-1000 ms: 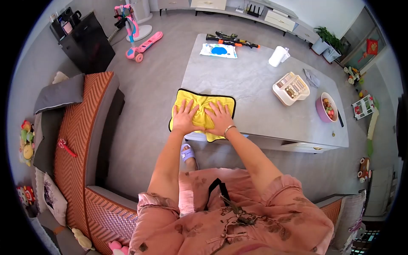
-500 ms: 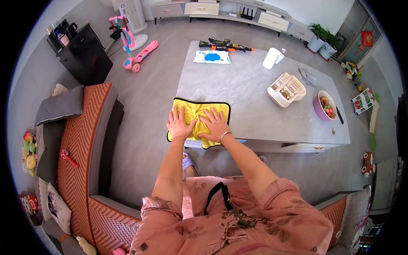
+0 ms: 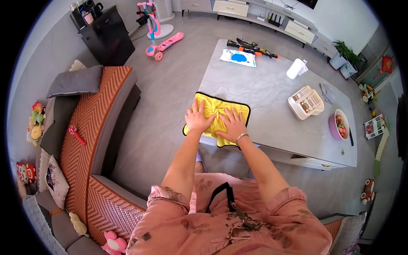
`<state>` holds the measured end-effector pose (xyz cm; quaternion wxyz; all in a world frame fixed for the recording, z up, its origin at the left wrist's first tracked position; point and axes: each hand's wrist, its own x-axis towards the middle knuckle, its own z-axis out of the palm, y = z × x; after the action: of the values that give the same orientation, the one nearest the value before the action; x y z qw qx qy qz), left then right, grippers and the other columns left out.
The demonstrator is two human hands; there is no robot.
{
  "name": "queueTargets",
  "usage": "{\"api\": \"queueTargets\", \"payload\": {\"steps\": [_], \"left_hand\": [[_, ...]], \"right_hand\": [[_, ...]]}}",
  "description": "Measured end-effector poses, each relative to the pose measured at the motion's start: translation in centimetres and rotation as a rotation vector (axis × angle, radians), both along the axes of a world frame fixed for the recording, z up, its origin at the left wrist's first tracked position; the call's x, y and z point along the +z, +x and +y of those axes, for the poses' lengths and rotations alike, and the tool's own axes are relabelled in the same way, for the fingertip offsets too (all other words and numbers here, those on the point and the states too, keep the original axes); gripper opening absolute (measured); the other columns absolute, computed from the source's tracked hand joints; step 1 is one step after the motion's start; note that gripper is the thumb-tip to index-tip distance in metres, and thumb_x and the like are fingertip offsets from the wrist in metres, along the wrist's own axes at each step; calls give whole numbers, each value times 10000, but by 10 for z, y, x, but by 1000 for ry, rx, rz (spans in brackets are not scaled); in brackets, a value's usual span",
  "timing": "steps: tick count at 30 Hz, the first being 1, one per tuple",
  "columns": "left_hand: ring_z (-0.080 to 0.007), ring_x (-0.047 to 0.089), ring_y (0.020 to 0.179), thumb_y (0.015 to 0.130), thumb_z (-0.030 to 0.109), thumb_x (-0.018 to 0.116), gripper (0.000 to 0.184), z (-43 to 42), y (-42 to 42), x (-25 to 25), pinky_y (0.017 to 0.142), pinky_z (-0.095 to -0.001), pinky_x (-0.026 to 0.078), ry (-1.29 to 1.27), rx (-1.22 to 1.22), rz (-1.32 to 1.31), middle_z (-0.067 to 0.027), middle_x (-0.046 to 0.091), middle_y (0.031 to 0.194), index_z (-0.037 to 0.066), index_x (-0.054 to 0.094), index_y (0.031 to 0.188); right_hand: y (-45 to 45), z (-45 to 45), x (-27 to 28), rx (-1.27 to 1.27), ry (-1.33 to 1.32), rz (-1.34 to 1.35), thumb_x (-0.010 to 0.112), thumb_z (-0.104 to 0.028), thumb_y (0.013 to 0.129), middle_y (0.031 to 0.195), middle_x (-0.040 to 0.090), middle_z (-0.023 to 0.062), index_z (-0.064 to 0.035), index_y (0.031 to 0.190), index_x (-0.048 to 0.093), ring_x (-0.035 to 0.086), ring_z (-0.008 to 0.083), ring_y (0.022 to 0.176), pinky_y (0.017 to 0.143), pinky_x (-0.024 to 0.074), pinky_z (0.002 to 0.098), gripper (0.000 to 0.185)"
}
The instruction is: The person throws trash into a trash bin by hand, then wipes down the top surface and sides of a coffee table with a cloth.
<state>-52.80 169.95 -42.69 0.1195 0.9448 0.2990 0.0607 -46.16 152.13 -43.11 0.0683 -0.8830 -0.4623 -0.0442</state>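
A yellow cloth (image 3: 217,111) with black edging lies spread over the near left corner of the grey coffee table (image 3: 263,114), part of it hanging past the edge. My left hand (image 3: 198,118) rests flat on the cloth's left half, fingers spread. On its right half lies my right hand (image 3: 233,126), likewise flat with fingers apart and a bracelet on the wrist. Between the two hands the fabric is bunched into creases.
On the table are a wipes pack (image 3: 239,58), a toy gun (image 3: 253,48), a white paper roll (image 3: 296,69), a divided box (image 3: 306,103), a grey cloth (image 3: 327,93) and a pink fruit bowl (image 3: 335,126). A sofa (image 3: 91,119) stands left; a pink scooter (image 3: 170,41) is beyond.
The head view has turned and tilted, so the room appears shifted right and rotated. Both hands stay flat on the yellow cloth, which keeps its place at the table corner.
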Motion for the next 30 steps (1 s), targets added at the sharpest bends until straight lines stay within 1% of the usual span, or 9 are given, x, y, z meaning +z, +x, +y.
{"api": "queueTargets", "payload": {"steps": [6,8,9,11,12,14,16,22,30], "left_hand": [[-339,473,1190,788,686,532,869,8,10,6,950,-451,431,-48,12,56,-100,219,1551,201,313,1475],[-352,515,1140,821,643,534,843,16,24,-1,906,-450,469,-45,14,-1,-162,292,1499,150,312,1467],[-352,515,1140,821,643,534,843,22,34,-4,906,-450,469,-46,21,3,-162,292,1499,150,312,1467],[-361,539,1103,855,609,518,812,31,59,-14,863,-443,495,-80,25,-37,-193,377,1417,106,311,1458],[-374,572,1065,903,555,493,758,35,71,-13,853,-437,505,-41,11,-53,-205,472,1291,75,286,1452],[-374,587,1037,913,527,492,736,48,99,-11,830,-443,512,-101,3,-61,-210,499,1249,59,290,1445],[-375,624,955,940,449,479,669,62,130,-13,770,-452,528,-138,-17,-102,-223,556,1151,17,306,1421],[-372,630,936,947,405,473,632,86,198,-20,756,-449,532,-195,3,-96,-225,556,1144,15,304,1414],[-364,616,964,946,383,485,637,93,218,-12,784,-453,518,-193,15,-27,-208,527,1184,39,271,1438]], "right_hand": [[22,20,-3,-15,16,29,574,-660,783,1516,302,55,-237,1400,441,218,320,1415,1131,182,543,759],[37,34,-6,-10,45,16,572,-658,785,1512,309,59,-236,1395,447,225,322,1412,1130,185,543,752],[45,41,-6,-13,70,-2,571,-656,787,1509,316,63,-236,1391,453,232,324,1410,1128,187,544,745],[67,56,-10,1,90,10,565,-620,810,1502,329,64,-233,1383,462,242,324,1406,1127,187,544,699],[80,65,-13,-6,100,1,564,-595,819,1502,329,63,-232,1383,463,244,323,1405,1126,187,546,678],[103,84,-12,-16,102,7,556,-515,844,1503,332,56,-221,1387,457,249,306,1406,1126,193,544,624],[132,100,-19,-5,104,3,551,-504,849,1502,334,54,-217,1389,454,252,299,1406,1126,198,540,619],[193,132,-22,-14,116,3,549,-386,836,1498,345,35,-167,1375,457,247,281,1411,1128,209,532,588],[199,142,0,-81,10,105,605,-361,810,1516,300,27,-171,1397,418,202,264,1426,1140,191,522,644]]}}
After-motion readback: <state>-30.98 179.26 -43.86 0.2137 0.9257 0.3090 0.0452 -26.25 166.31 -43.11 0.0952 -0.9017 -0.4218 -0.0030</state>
